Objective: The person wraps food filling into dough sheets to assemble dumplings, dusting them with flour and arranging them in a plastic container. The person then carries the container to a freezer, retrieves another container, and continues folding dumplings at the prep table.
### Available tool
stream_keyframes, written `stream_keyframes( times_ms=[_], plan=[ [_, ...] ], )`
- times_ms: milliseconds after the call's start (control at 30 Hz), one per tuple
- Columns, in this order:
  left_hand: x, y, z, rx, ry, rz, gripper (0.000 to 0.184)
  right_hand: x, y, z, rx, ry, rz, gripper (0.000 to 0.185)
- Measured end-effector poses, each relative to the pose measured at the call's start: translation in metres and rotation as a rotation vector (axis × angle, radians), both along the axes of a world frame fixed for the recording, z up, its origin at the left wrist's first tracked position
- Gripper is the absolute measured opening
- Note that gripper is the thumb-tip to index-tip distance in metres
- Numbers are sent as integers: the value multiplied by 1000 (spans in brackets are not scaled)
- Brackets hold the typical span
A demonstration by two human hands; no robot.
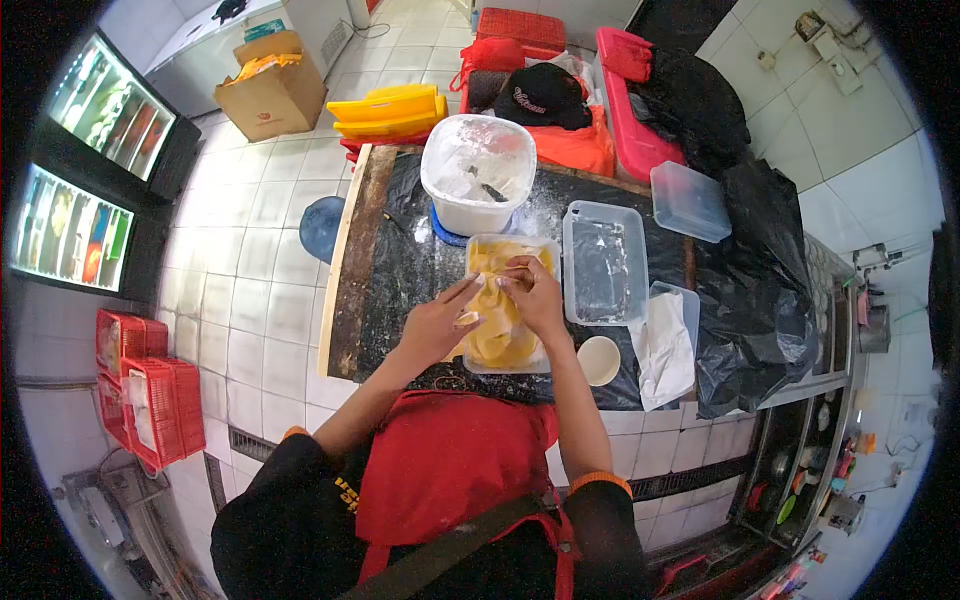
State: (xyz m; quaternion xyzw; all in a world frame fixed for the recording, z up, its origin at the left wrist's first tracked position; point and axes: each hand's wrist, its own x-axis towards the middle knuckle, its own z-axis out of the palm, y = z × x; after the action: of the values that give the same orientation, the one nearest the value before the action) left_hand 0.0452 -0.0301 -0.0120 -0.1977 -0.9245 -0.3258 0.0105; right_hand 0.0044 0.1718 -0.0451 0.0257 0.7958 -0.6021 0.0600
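Both hands over yellow pieces [502, 343], looked mid-job to me
Left hand [436, 326] sat at 9 o'clock of the clear tub [508, 369], right hand [537, 296] at 3, fingers curled; couldn't tell if either gripped anything. Pieces covered much of that tub. Powder bucket [474, 216] at 12 had powder in it; how much was left to do, no clue.

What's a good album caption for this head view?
Left hand and right hand at work over yellow pieces in a plastic container, near a powdery white tub.
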Motion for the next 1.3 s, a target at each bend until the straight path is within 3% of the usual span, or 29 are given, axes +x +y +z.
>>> stream_keyframes(
  times_ms=[167,233,300,333,367,400,433,500,567,633,767,867,933,967,1033,1167,1233,1267,1300],
  plan=[
    [-5,4,5,-209,-188,-81,65,-1,0,-39,107,159,-35,35],
    [-5,1,-2,-233,-207,-98,66,4,-2,-26,297,269,-51,34],
    [-8,-7,-27,-3,-145,10,63,9,-1,-8,421,396,-124,34],
    [-12,-10,-7,-5,-146,9,63,12,-2,5,541,525,-186,35],
    [-17,-16,14,154,-429,88,60,16,-5,18,538,522,-184,35],
    [-18,-20,29,317,-713,172,57,23,-7,32,368,379,-193,36],
    [-17,-20,27,318,-716,177,57,30,-9,45,202,236,-200,37],
    [-18,-17,17,1202,-938,193,51,40,-16,70,160,263,-94,37],
    [-19,-14,5,1315,-978,189,51,46,-19,84,123,292,-1,36],
    [-17,-12,9,1468,-1065,119,50,48,-19,92,291,351,-5,35],
    [-22,-12,-13,1497,-1133,-12,49,49,-14,98,283,368,-27,33],
    [-22,-7,-13,1477,-1250,11,63,53,-11,85,295,358,-4,33],
    [-22,10,-3,1453,-1020,-136,46,57,-13,79,143,299,-216,30],
    [-23,16,0,1453,-1025,-141,46,58,-11,73,147,298,-221,30],
    [-23,27,2,1182,-1028,78,45,62,-6,60,9,171,-391,24],
    [-23,36,2,1402,-1134,229,40,94,25,37,-22,82,-503,26],
    [-25,35,15,1551,-1319,272,36,116,54,30,386,72,-546,26],
    [-26,36,11,1554,-1322,273,36,129,64,19,389,70,-545,26],
    [-26,37,5,1404,-1164,215,37,142,73,4,737,77,-558,30]
  ],
)
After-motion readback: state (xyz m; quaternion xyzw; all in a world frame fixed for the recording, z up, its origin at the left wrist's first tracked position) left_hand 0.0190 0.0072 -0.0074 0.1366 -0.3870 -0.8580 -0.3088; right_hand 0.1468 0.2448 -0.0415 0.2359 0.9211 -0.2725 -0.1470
